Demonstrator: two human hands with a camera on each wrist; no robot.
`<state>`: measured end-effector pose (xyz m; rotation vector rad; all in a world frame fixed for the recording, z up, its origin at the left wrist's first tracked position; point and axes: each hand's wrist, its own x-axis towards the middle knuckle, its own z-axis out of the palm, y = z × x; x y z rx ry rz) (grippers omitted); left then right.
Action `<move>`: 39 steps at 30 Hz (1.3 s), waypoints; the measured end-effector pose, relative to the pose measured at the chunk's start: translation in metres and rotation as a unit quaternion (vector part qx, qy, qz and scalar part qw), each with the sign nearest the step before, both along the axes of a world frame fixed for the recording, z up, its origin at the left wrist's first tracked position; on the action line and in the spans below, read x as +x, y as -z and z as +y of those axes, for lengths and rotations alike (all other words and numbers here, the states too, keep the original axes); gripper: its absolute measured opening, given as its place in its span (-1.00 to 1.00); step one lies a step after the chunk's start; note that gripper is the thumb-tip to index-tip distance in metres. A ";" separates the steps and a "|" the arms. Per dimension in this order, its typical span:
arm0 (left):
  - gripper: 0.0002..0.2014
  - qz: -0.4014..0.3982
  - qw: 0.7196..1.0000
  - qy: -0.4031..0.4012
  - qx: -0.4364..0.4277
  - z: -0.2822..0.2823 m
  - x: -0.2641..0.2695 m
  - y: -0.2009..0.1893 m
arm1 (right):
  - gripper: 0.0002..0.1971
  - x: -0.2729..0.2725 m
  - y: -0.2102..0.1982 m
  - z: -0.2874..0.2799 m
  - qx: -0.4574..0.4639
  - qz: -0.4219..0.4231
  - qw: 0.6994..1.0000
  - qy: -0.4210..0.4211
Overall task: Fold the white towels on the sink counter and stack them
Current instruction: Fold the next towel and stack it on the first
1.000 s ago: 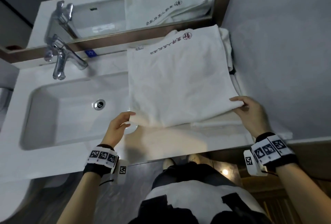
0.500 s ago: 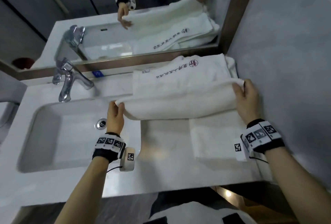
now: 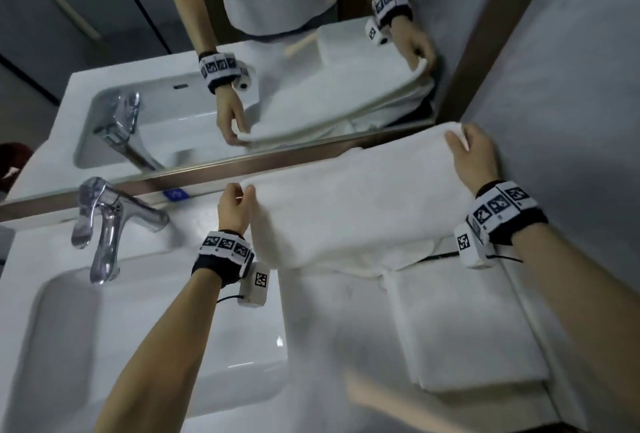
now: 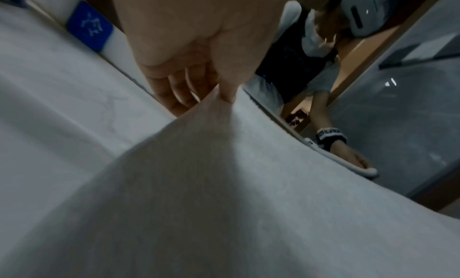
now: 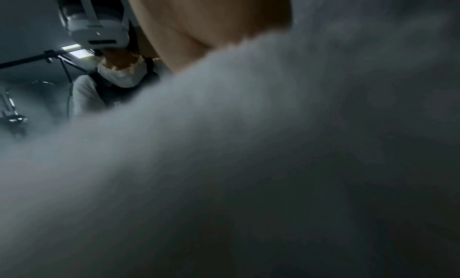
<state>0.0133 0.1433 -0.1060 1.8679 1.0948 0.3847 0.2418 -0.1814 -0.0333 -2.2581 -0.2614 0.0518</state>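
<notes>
A white towel (image 3: 349, 210) lies doubled over itself on the sink counter (image 3: 325, 321), its folded-over edge up against the mirror ledge. My left hand (image 3: 239, 197) pinches its left far corner; the left wrist view shows thumb and fingers (image 4: 224, 89) nipping the cloth (image 4: 224, 184). At the far right corner, by the wall, my right hand (image 3: 467, 152) grips the towel. The right wrist view is filled by blurred towel (image 5: 273, 164) under the palm. A smaller folded white towel (image 3: 464, 325) lies nearer me on the right of the counter.
The basin (image 3: 145, 339) and a chrome faucet (image 3: 104, 224) are on the left. A mirror (image 3: 242, 68) with a brown frame runs behind the counter, and a grey wall (image 3: 571, 103) closes the right side. A blue sticker (image 3: 176, 194) sits on the ledge.
Both hands carried the towel's near edge up and away toward the mirror, folding it over and covering the printed lettering. The head view tilted up, showing more of the mirror.
</notes>
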 end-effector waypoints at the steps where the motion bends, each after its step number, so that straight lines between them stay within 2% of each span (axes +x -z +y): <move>1: -0.84 0.027 1.000 0.012 -0.010 0.002 0.004 0.003 | -0.67 0.004 0.005 0.000 -0.029 0.022 0.999 0.004; 3: -0.78 0.075 0.996 0.051 -0.024 0.003 0.012 0.003 | -0.61 0.010 0.013 -0.002 -0.079 0.066 0.995 0.004; 5: -0.66 0.114 0.985 0.126 0.037 0.008 0.021 0.001 | -0.55 0.012 0.017 -0.003 -0.101 0.097 0.990 0.001; 7: -0.59 0.175 0.952 0.218 0.128 0.010 0.030 -0.003 | -0.49 0.014 0.017 -0.004 -0.087 0.119 0.989 0.009; 10: -0.51 0.287 0.886 0.302 0.204 0.008 0.042 -0.010 | -0.44 0.018 0.013 -0.003 -0.029 0.168 0.985 0.017; 12: -0.44 0.324 0.856 0.342 0.210 0.006 0.049 -0.014 | -0.42 0.020 0.008 -0.003 0.007 0.215 0.977 0.010; 14: -0.39 0.325 0.850 0.373 0.182 0.006 0.054 -0.019 | -0.53 0.018 0.001 -0.002 0.034 0.240 0.970 -0.014; 18: -0.53 0.279 0.856 0.411 0.141 0.003 0.049 -0.030 | -0.69 0.008 -0.016 -0.007 0.094 0.257 0.960 -0.063; 23: -0.66 0.214 0.891 0.379 0.129 -0.001 0.015 -0.055 | -0.87 -0.014 -0.032 -0.019 0.152 0.257 0.951 -0.083; 27: -0.67 0.145 0.927 0.337 0.078 -0.008 -0.030 -0.083 | -0.79 -0.034 -0.040 -0.033 0.182 0.247 0.948 -0.081; 32: -0.80 0.077 0.945 0.315 0.040 -0.031 -0.076 -0.104 | -0.70 -0.056 -0.049 -0.047 0.183 0.220 0.956 -0.064; 36: -0.77 0.051 0.958 0.283 0.007 -0.047 -0.113 -0.114 | -0.74 -0.075 -0.053 -0.059 0.195 0.199 0.957 -0.076; 39: -0.84 0.050 0.964 0.260 -0.016 -0.065 -0.138 -0.111 | -0.70 -0.088 -0.055 -0.068 0.184 0.225 0.952 -0.093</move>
